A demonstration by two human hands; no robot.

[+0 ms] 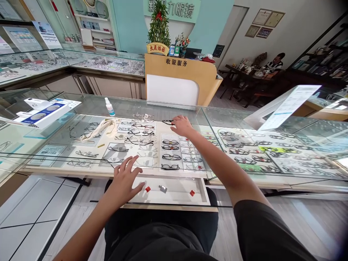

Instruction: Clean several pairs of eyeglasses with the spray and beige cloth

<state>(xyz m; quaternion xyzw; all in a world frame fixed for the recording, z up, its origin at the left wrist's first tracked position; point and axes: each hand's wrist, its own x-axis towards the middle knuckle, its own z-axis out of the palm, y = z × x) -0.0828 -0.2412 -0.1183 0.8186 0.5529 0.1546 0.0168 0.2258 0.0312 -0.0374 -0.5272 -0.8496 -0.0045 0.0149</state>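
The glass counter (127, 103) is spanned by edges from 9 to 3 o'clock; close in at 12, the drawer (176, 183) is left open. Room is left between the left hand (125, 183), at 11, spread and gripping nothing, and the right hand (182, 126), at 12, whose fingertips are brought to dark glasses (166, 122) beyond the frame rows (170, 157); whether these are grasped cannot be told.

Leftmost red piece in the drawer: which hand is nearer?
Left. The left hand is just left of the red piece, thumb toward it; the right hand is farther off, reaching forward to dark-framed glasses.
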